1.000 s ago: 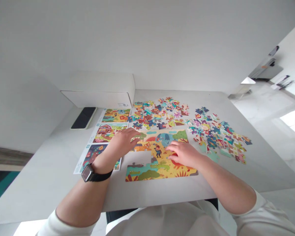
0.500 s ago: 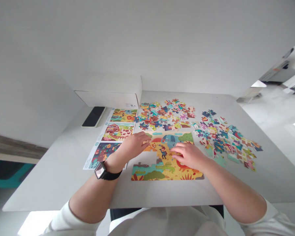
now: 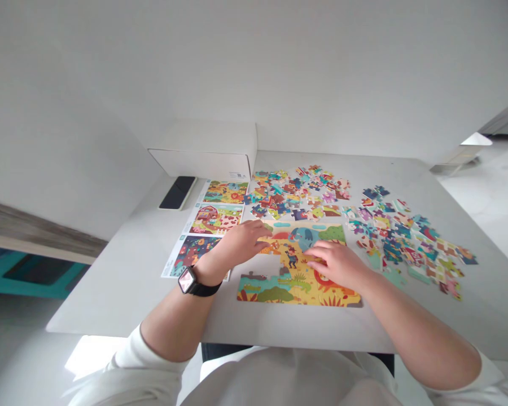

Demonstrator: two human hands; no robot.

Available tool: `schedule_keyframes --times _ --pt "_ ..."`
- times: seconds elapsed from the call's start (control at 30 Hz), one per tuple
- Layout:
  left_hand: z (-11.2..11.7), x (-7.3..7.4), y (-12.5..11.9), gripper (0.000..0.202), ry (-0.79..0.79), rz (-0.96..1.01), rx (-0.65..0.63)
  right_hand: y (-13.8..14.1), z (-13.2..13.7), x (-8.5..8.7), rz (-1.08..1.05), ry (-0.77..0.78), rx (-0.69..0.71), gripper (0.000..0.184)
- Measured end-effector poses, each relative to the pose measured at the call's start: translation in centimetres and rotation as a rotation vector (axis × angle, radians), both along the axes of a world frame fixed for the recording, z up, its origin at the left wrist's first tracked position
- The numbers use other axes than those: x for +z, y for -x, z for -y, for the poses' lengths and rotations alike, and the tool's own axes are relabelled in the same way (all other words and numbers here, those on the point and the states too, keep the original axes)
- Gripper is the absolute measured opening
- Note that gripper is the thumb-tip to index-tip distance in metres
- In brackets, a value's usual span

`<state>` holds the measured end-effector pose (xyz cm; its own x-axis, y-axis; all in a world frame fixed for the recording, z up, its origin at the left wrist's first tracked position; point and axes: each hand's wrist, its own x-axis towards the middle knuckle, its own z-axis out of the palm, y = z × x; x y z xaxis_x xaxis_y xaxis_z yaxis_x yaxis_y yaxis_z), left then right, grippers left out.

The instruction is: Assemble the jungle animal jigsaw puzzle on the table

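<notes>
A jigsaw puzzle [image 3: 296, 285] with an elephant, a lion, crocodiles and a small figure lies joined on the table in front of me, with a gap at its left side. My left hand [image 3: 248, 242], a black watch [image 3: 198, 283] on its wrist, rests at the puzzle's upper left edge, fingers apart and holding nothing visible. On the right part of the puzzle, near the lion, lies my right hand [image 3: 338, 262]. Its fingers are spread on the surface, and they cover part of the picture.
Loose puzzle pieces [image 3: 406, 234] are scattered at the right, and more pieces [image 3: 296, 194] lie behind the puzzle. A picture sheet [image 3: 217, 219] with three scenes lies to the left. Behind it are a phone [image 3: 178, 193] and a white box [image 3: 203, 160] against the wall.
The camera view has turned a little, so the whole scene sits farther right in the picture. Both hands keep nearly the same places on the puzzle.
</notes>
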<state>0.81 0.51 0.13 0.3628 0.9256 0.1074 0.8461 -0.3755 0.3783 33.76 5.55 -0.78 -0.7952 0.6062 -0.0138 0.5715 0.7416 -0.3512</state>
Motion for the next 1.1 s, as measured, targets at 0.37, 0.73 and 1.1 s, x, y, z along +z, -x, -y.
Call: schedule_keyframes --times 0.37,0.73,1.1 --pt "-0.2 -0.3 -0.1 0.034 -0.010 -0.019 -0.067 -0.1 -0.1 0.2 0.006 0.002 0.005 0.024" --pt "-0.4 0.9 2.5 0.028 -0.022 -0.047 0.045 -0.3 -0.2 -0.4 -0.005 -0.003 0.021 0.025" --pt "0.4 -0.2 -0.8 0.057 0.019 -0.044 -0.083 0.0 -0.1 -0.3 0.014 0.009 0.006 0.025"
